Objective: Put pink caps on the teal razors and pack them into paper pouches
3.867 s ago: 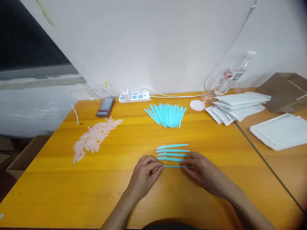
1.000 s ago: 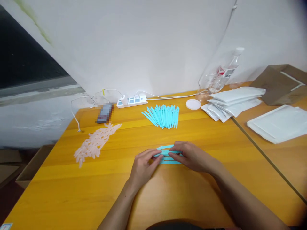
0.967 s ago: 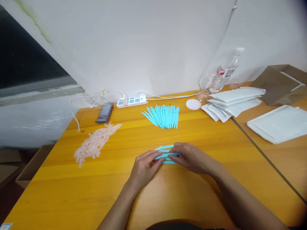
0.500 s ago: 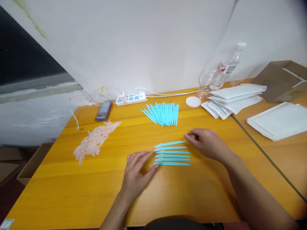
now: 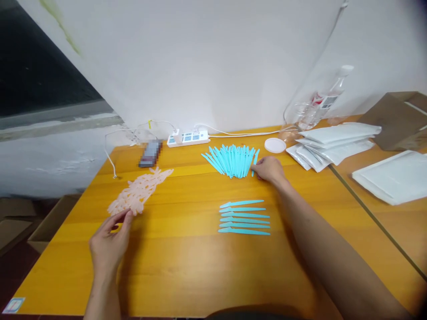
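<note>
My left hand [image 5: 111, 238] is at the near edge of a pile of small translucent pink blade covers [image 5: 138, 191], thumb and forefinger pinched together on one of them; its fingers partly hide that piece. At the right end of a fanned bunch of blue eyebrow razors [image 5: 233, 161], my right hand [image 5: 269, 170] grips the lower end of a single blue eyebrow razor [image 5: 255, 159], slightly apart from the others. Between my arms, several blue razors [image 5: 245, 220] lie flat in a spaced column, each pointing sideways with its wider end to the left.
Along the wall sit a phone [image 5: 151, 153], a white power strip [image 5: 187, 138] with cables and a round white lid [image 5: 275, 145]. Further right are a plastic bottle [image 5: 323, 102], stacked white packets [image 5: 336, 142], another packet [image 5: 393, 177] and a cardboard box [image 5: 395, 120]. A table seam runs at right.
My left hand has left the razor column and moved left to the pink covers. My right hand has moved up to the blue bunch and taken hold of one razor.
</note>
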Demonstrator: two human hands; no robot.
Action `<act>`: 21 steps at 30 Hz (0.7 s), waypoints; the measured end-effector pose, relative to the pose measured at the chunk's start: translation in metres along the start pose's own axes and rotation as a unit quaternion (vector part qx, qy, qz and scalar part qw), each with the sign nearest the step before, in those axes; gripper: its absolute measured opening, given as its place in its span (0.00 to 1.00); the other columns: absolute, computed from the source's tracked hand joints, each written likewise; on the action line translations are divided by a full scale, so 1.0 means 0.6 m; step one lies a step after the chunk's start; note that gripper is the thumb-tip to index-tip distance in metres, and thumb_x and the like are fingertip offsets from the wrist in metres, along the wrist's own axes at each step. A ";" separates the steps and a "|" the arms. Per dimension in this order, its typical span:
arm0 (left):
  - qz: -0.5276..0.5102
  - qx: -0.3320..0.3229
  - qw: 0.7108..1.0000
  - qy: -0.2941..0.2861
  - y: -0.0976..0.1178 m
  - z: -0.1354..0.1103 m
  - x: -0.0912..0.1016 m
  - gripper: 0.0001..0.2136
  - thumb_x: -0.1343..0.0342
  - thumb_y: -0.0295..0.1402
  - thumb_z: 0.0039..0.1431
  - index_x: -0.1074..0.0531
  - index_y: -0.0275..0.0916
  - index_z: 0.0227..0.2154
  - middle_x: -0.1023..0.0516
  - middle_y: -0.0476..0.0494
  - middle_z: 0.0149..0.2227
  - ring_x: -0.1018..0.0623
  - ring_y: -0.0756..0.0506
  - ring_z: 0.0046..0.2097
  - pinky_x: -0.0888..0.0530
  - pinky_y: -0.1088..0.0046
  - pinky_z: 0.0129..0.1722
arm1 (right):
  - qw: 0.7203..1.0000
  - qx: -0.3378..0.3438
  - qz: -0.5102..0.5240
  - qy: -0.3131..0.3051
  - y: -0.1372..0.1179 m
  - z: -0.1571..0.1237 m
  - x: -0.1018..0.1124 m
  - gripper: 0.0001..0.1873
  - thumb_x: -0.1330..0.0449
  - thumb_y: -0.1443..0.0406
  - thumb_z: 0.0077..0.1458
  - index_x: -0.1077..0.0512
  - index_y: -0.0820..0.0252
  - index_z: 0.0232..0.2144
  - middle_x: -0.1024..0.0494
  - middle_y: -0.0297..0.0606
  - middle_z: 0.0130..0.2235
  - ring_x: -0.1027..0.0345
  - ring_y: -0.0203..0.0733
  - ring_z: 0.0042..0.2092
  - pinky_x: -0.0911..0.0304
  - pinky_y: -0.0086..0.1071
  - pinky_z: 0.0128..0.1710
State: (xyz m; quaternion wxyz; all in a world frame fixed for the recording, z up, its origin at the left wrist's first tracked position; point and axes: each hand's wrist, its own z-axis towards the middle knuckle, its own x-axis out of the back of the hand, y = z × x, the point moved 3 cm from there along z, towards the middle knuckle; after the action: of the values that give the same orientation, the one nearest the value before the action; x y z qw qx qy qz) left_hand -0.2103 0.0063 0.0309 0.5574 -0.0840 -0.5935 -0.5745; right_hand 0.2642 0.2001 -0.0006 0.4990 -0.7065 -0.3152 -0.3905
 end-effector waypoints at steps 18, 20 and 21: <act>0.115 -0.010 0.989 -0.088 -0.157 0.075 0.029 0.17 0.46 0.33 0.54 0.23 0.40 0.47 0.22 0.44 0.53 0.21 0.44 0.47 0.26 0.69 0.51 | 0.991 0.090 0.047 0.091 0.076 -0.088 0.046 0.11 0.45 0.59 0.52 0.25 0.56 0.32 0.25 0.33 0.25 0.34 0.40 0.28 0.44 0.32 0.30; 0.105 0.034 0.988 -0.107 -0.156 0.070 0.028 0.20 0.42 0.38 0.54 0.23 0.38 0.49 0.20 0.42 0.51 0.20 0.42 0.44 0.25 0.69 0.48 | 0.991 0.109 0.038 0.074 0.069 -0.106 0.038 0.14 0.43 0.54 0.55 0.24 0.55 0.33 0.24 0.34 0.26 0.33 0.41 0.28 0.45 0.32 0.30; 0.111 0.057 0.985 -0.119 -0.152 0.068 0.027 0.21 0.41 0.43 0.54 0.23 0.38 0.49 0.19 0.41 0.49 0.19 0.41 0.44 0.25 0.67 0.48 | 0.990 0.121 0.037 0.067 0.064 -0.114 0.034 0.16 0.43 0.51 0.56 0.24 0.55 0.34 0.24 0.34 0.26 0.33 0.41 0.28 0.45 0.32 0.30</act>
State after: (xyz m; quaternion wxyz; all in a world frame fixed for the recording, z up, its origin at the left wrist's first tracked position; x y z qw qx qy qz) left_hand -0.3070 -0.0004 0.0009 0.5470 -0.1853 -0.6747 -0.4596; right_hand 0.2901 0.1247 0.0130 0.6149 -0.6244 -0.2993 -0.3774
